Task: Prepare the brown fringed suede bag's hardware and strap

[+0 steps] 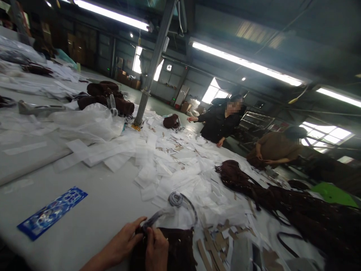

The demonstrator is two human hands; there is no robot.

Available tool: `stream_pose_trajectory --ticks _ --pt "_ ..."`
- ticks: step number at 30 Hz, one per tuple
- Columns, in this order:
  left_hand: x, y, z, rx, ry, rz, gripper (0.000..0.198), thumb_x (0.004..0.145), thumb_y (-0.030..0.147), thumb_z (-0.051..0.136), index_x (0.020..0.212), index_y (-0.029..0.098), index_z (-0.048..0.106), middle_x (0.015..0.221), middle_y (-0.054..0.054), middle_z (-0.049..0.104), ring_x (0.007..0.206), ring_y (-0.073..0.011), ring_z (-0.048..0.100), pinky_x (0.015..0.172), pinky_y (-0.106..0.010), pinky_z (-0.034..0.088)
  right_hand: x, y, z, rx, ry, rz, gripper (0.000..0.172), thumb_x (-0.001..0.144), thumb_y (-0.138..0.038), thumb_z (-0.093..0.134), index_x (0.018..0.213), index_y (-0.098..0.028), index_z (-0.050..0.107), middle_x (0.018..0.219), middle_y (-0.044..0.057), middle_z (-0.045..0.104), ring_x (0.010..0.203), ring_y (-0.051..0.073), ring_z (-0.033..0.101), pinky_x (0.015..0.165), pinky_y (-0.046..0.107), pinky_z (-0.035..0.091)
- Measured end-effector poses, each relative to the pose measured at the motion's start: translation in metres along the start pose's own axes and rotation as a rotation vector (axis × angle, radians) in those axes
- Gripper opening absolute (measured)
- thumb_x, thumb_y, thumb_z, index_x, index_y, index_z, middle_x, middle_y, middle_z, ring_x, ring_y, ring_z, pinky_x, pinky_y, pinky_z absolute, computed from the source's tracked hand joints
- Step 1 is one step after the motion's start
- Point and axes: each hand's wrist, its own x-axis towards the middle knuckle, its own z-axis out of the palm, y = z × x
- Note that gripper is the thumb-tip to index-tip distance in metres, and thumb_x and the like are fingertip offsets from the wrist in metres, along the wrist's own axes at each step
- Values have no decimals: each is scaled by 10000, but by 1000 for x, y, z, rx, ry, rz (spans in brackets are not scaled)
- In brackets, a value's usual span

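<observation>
The left hand point(124, 241) and right hand point(156, 248) keep a tight grip on the brown bag point(176, 250) at the near bench point(98, 210) edge; open room lies left.

Interior dim overall. Long white fluorescent ceiling tubes point(245, 64) glare and bloom; far daylight windows point(214, 92) overexposed. Pale grey work table point(107, 210) evenly lit, shadows soft. Left edge smeared, frame tilted, edges stretched. Near dark brown fringed leather bag point(175, 248) lacks detail.

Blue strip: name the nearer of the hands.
Left. Both grip the brown bag: the left hand on its side facing the blue strip, the right hand farther right.
</observation>
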Motion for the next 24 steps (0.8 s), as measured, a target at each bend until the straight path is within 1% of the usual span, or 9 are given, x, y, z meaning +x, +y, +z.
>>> stream_pose_trajectory --ticks 2,6,8,10,12,14,18,21,24 --pt "-6 -8 6 -180 15 -22 577 844 452 534 1376 254 430 1293 -60 579 1184 -254 504 1053 -369 343 -5 3 10 -83 31 -79 338 937 -315 413 690 -228 626 608 26 630 531 170 566 540 280 313" --pt "-8 -16 19 -379 146 -30 526 841 549 495 1236 217 599 1202 -58 655 1201 -268 518 1070 -395 365 -18 12 34 -374 11 -243 297 886 -127 395 755 -228 641 668 50 642 600 205 608 548 276 376" --pt "-6 -18 22 -417 167 -4 480 836 537 515 1166 216 652 1171 -54 676 1152 -264 561 1051 -394 395 -24 15 41 -475 5 -251 306 831 -58 388 776 -220 642 688 67 635 625 221 608 555 285 403" --pt "-6 -21 24 -404 161 3 438 843 506 526 1151 225 661 1150 -44 688 1099 -257 596 1018 -389 432 -27 13 40 -431 -20 -231 290 795 -48 406 832 -212 642 741 77 635 691 232 611 602 300 438" --pt "-8 -23 24 -347 158 9 402 847 480 535 1133 232 670 1126 -38 699 1068 -254 612 986 -377 463 -26 9 32 -256 -68 -185 285 764 -66 436 905 -214 635 821 73 637 770 230 607 676 314 457" --pt "-10 -24 24 -273 158 23 372 851 466 535 1103 238 687 1109 -37 705 1051 -253 619 957 -362 484 -20 3 20 -23 -75 -61 266 719 -89 462 885 -211 631 847 58 626 793 218 589 727 321 450" --pt "-14 -27 24 -144 146 93 348 862 461 518 1063 250 707 1108 -49 703 1038 -250 626 932 -332 498 3 -2 -4 648 -86 460 70 687 -197 542 709 -193 608 666 0 576 653 170 536 630 275 432" --pt "-12 -35 25 -80 116 168 330 863 456 513 1042 269 717 1092 -55 708 1017 -241 641 918 -303 504 22 3 -12 965 -131 682 221 750 -393 553 718 -179 593 615 -7 571 541 138 519 501 241 401" --pt "-7 -45 23 -42 40 248 325 870 456 493 1040 294 718 1060 -52 716 992 -228 656 897 -274 512 36 8 -13 1218 -57 814 318 681 -460 696 739 -163 598 609 -17 587 489 97 499 458 205 372"
